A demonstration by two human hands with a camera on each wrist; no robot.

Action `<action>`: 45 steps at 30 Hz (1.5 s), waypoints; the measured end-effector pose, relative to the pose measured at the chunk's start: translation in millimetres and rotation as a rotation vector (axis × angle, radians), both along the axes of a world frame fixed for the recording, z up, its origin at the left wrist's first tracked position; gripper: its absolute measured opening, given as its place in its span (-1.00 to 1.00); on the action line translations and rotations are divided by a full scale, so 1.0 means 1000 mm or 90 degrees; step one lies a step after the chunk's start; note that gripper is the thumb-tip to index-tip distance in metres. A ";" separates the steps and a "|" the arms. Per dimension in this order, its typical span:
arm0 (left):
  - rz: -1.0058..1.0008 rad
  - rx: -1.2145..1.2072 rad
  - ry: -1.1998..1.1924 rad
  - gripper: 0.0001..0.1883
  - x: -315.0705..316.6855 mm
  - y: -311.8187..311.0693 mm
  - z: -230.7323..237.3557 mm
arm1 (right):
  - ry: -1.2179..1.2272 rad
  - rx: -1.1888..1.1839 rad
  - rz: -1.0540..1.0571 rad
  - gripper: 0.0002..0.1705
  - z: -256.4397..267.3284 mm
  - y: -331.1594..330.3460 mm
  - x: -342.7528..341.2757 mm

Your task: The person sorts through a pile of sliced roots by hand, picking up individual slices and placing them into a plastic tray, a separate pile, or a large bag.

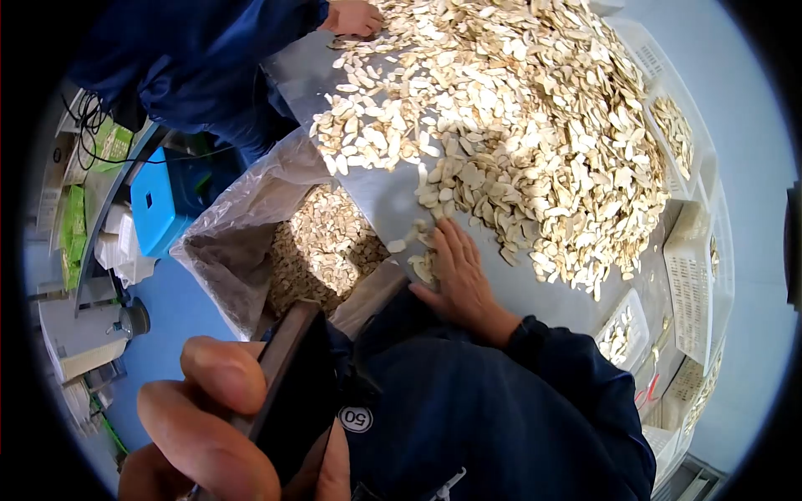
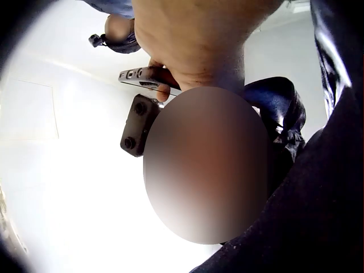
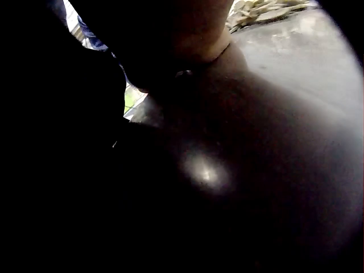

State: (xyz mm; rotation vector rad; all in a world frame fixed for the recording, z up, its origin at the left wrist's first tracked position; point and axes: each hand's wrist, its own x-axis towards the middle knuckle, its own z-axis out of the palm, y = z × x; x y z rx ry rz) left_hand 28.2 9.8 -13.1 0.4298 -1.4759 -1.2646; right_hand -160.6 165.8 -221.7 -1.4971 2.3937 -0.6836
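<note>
My left hand (image 1: 213, 417) grips a dark phone (image 1: 288, 384) close to the camera, fingers curled round its edge. The left wrist view also shows the left hand (image 2: 187, 40) with the phone (image 2: 149, 77). My right hand (image 1: 464, 280) rests on the metal table (image 1: 535, 292), fingers extended, beside a few pale dried slices (image 1: 423, 265). A large heap of the slices (image 1: 551, 150) lies past its fingertips. In the right wrist view the right hand (image 3: 199, 34) is mostly dark, its fingers hidden.
Left of the table edge stands a plastic-lined container (image 1: 225, 267) holding small pieces (image 1: 326, 250). Another person's hand (image 1: 355, 18) touches slices at the top. White baskets (image 1: 692, 267) line the right side. A blue stool (image 1: 159, 204) stands at the left.
</note>
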 end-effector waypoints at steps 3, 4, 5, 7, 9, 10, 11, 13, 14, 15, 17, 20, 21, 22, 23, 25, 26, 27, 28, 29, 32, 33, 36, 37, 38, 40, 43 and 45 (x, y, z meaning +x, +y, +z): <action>-0.002 -0.016 -0.003 -0.49 0.004 -0.001 0.002 | -0.005 -0.042 0.054 0.03 -0.018 -0.038 0.007; -0.002 -0.020 -0.004 -0.48 0.005 -0.001 0.003 | -0.016 -0.060 0.071 0.00 -0.022 -0.052 0.012; 0.003 -0.024 -0.005 -0.47 0.005 0.000 0.004 | -0.026 -0.078 0.088 -0.03 -0.024 -0.064 0.016; 0.008 -0.041 -0.003 -0.45 0.006 0.000 0.005 | -0.143 -0.179 0.138 -0.08 -0.027 -0.085 0.022; 0.006 -0.092 0.012 -0.42 0.007 -0.003 0.002 | -0.168 -0.253 0.155 -0.19 -0.023 -0.097 0.020; -0.001 -0.147 0.036 -0.41 0.005 -0.008 -0.001 | -0.080 -0.225 0.125 -0.21 -0.022 -0.099 0.009; -0.006 -0.218 0.066 -0.40 0.002 -0.016 -0.008 | 0.008 -0.198 0.097 -0.22 -0.021 -0.098 -0.011; -0.023 -0.372 0.137 -0.38 -0.005 -0.036 -0.026 | 0.172 -0.152 0.002 -0.26 -0.011 -0.095 -0.047; -0.027 -0.432 0.159 -0.36 -0.005 -0.042 -0.033 | 0.248 -0.132 -0.065 -0.28 -0.003 -0.091 -0.064; -0.031 -0.479 0.175 -0.35 -0.004 -0.047 -0.038 | 0.258 -0.103 -0.101 -0.32 -0.001 -0.089 -0.079; -0.030 -0.530 0.166 -0.33 -0.001 -0.049 -0.043 | 0.242 -0.081 -0.119 -0.39 0.000 -0.074 -0.102; -0.045 -0.524 0.110 -0.32 -0.016 -0.043 -0.020 | 0.159 -0.096 -0.084 -0.49 -0.007 -0.051 -0.122; -0.078 -0.509 0.113 -0.32 -0.022 -0.042 -0.016 | 0.132 -0.098 -0.087 -0.52 -0.001 -0.045 -0.120; 0.002 -0.538 0.107 -0.33 -0.028 -0.042 -0.015 | 0.105 -0.101 -0.092 -0.55 0.003 -0.040 -0.117; -0.006 -0.528 0.128 -0.33 -0.030 -0.042 -0.017 | 0.090 -0.108 -0.100 -0.59 0.007 -0.036 -0.114; -0.028 -0.505 0.140 -0.33 -0.030 -0.041 -0.021 | 0.060 -0.123 -0.117 -0.66 0.012 -0.029 -0.108; -0.039 -0.496 0.146 -0.33 -0.031 -0.040 -0.022 | 0.026 -0.122 -0.132 -0.69 0.013 -0.027 -0.106; -0.048 -0.486 0.150 -0.33 -0.031 -0.039 -0.022 | -0.007 -0.122 -0.146 -0.71 0.016 -0.026 -0.105; -0.055 -0.479 0.157 -0.33 -0.032 -0.038 -0.023 | -0.040 -0.122 -0.159 -0.74 0.020 -0.025 -0.103; -0.060 -0.471 0.159 -0.33 -0.033 -0.038 -0.023 | -0.071 -0.123 -0.179 -0.76 0.025 -0.023 -0.102; -0.071 -0.462 0.167 -0.33 -0.033 -0.036 -0.023 | -0.126 -0.166 -0.212 -0.79 0.034 -0.019 -0.097; -0.075 -0.461 0.171 -0.33 -0.034 -0.035 -0.023 | -0.118 -0.206 -0.206 -0.79 0.031 -0.016 -0.098; -0.081 -0.461 0.178 -0.33 -0.036 -0.034 -0.022 | -0.210 -0.262 -0.229 -0.83 0.032 -0.009 -0.097; -0.085 -0.460 0.180 -0.34 -0.036 -0.034 -0.021 | -0.258 -0.271 -0.243 -0.85 0.034 -0.007 -0.096; -0.088 -0.457 0.185 -0.34 -0.036 -0.033 -0.021 | -0.345 -0.267 -0.260 -0.87 0.034 -0.004 -0.097; -0.091 -0.451 0.193 -0.34 -0.036 -0.033 -0.023 | -0.518 -0.258 -0.292 -0.89 0.033 0.004 -0.100; -0.088 -0.438 0.195 -0.34 -0.035 -0.033 -0.024 | -0.515 -0.172 -0.309 -0.86 0.051 0.024 -0.124; -0.091 -0.431 0.196 -0.34 -0.034 -0.033 -0.024 | -0.493 -0.237 -0.367 -0.82 0.076 0.038 -0.147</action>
